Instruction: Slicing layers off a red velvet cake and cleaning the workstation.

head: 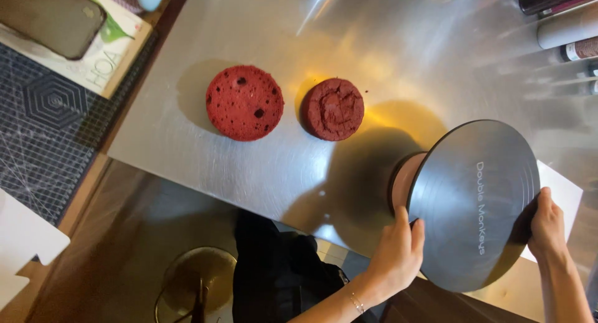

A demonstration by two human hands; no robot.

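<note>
A dark round cake turntable [473, 198] with a pink base is tilted above the steel worktop [349, 42]. My left hand [398, 248] grips its near-left rim, and my right hand [547, 226] grips its right rim. Two red cake layers lie on the worktop to the left: a larger, porous one [244, 102] and a smaller, darker, cracked one [333, 109]. Both cakes lie apart from the turntable and from my hands.
A white sheet [564, 189] lies under the turntable's right side. Dark and white cylinders [570, 27] lie at the top right. A phone [50, 18] on a booklet and a cutting mat [43, 123] are at left. A round stool [196, 285] stands below.
</note>
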